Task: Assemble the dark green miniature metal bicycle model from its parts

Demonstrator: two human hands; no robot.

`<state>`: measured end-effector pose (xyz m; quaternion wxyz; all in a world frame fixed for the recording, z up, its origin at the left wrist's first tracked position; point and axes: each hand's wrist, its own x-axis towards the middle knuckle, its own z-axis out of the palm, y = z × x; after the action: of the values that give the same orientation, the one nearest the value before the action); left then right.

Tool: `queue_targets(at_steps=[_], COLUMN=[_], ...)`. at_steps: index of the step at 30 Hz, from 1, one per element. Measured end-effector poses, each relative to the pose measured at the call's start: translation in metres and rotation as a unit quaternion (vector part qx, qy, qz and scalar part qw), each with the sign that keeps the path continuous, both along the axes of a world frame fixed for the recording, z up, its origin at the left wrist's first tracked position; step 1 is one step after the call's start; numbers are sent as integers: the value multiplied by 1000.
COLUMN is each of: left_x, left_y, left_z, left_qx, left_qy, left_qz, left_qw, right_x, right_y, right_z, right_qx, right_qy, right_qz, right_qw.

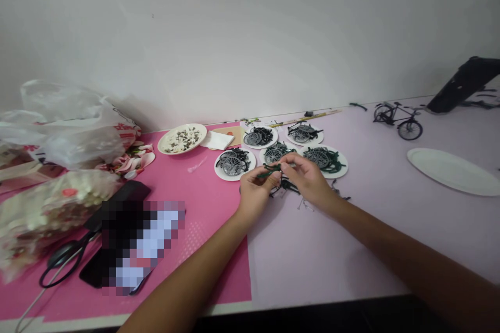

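Near the middle of the table, my left hand [253,187] is closed on a small dark green model bicycle part [269,169]. The fingertips of my right hand [307,179] pinch the right end of that part, close to my left thumb. Under and between my hands lie loose dark bicycle parts [289,186] and a few thin metal pins [307,205]. Just beyond my fingers stand small white plates with model wheels and parts, among them a plate of green parts [344,166] and a plate of grey-black parts [219,169].
An assembled model bicycle [400,119] stands at the back right, near a white oval plate [469,179] and a black object [457,88]. On the left are plastic bags [74,125], scissors [62,260], a blurred-out phone [91,268] and a cream plate of small pieces [166,146].
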<state>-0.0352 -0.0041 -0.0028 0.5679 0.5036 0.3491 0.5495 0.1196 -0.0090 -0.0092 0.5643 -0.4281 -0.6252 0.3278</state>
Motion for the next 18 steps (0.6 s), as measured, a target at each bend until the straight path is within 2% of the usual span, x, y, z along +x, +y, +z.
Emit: queue_targets(at_steps=[10,18], left_x=[-1,-1], left_y=[1,3], left_z=[1,3], left_qx=[-6,-1], left_qy=[5,6], left_qz=[-14,-14], left_qw=[1000,1000], right_x=[7,6], right_y=[4,4], right_z=[3,4], right_qx=[-38,-135], right_qy=[16,102], right_qz=[14,58], right_qw=[999,984])
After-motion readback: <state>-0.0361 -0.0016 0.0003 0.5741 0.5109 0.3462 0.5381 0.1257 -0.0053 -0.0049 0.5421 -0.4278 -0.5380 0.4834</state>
